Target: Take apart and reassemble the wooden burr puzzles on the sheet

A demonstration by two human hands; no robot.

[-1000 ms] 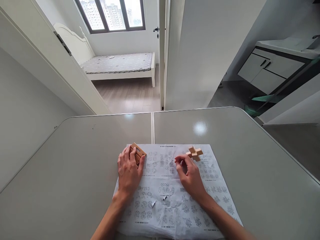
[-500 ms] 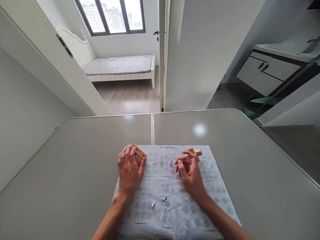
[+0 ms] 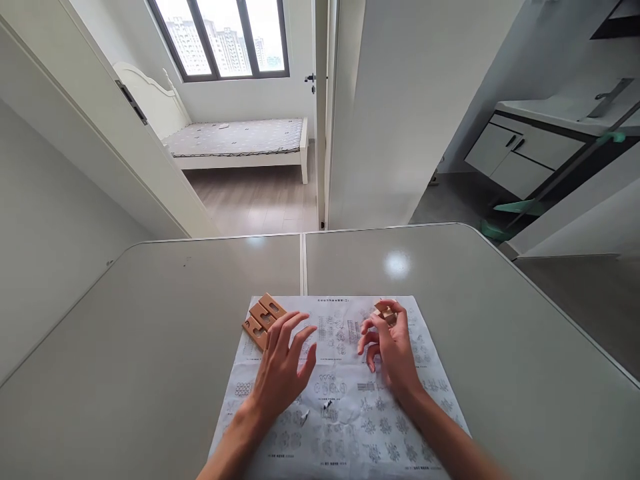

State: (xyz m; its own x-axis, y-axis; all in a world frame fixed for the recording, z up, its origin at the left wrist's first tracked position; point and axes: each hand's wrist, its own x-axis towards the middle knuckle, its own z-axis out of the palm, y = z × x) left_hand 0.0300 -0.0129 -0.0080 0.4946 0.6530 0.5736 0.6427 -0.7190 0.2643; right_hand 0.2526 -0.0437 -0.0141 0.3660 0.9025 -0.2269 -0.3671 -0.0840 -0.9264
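Observation:
My left hand (image 3: 285, 363) hovers over the sheet with its fingers spread and curved, holding nothing. Just beyond its knuckles lie flat wooden pieces (image 3: 260, 319) with slots and cut-outs, side by side at the sheet's upper left. On the right, my right hand (image 3: 396, 350) has two upper fingers bent around a small wooden block puzzle (image 3: 386, 312). Fingers partly hide this puzzle; its grip looks light, and the lower fingers are curled apart. Beneath both hands is a creased paper sheet (image 3: 335, 373) printed with small diagrams.
The grey table (image 3: 150, 333) has a seam (image 3: 303, 263) running away from me. Two small torn spots (image 3: 327, 404) mark the paper's middle. Past the far edge, a doorway shows a bed (image 3: 240, 140); at right stands a white cabinet (image 3: 530, 143).
My left hand has lifted off the flat wooden pieces and shifted right and nearer, uncovering them. My right hand has moved slightly right, its fingers closing around the block puzzle.

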